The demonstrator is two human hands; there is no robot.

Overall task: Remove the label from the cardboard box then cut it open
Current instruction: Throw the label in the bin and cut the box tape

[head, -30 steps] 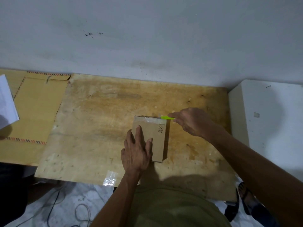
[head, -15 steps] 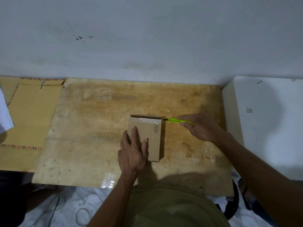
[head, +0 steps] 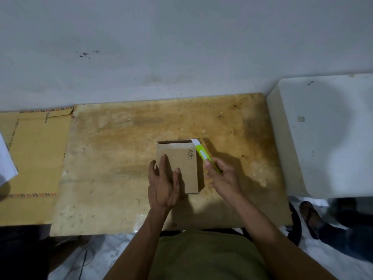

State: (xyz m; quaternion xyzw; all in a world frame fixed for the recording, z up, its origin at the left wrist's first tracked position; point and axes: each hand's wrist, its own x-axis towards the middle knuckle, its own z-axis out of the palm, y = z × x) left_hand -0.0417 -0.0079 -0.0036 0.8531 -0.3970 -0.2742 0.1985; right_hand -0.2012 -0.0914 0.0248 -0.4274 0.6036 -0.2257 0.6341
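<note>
Worn wooden board [head: 121,158]; cardboard box [head: 181,170] flat on it.

dim, cool overhead light | hard shadows fall right of hands onto bench [head: 113,158] | slight soft blur | wide-angle bending at edges

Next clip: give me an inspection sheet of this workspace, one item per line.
Surface: worn plywood board, stained.
Job's things: cardboard box lying flat, far edge slit open; green utility knife, blade at the far right corner.
Clutter: brown envelope, white paper at left.
Hands: left hand presses flat on the box; right hand grips the knife.
Cables: thin cable on the floor.
Surroundings: grey wall, white block, someone's sandalled foot.
</note>
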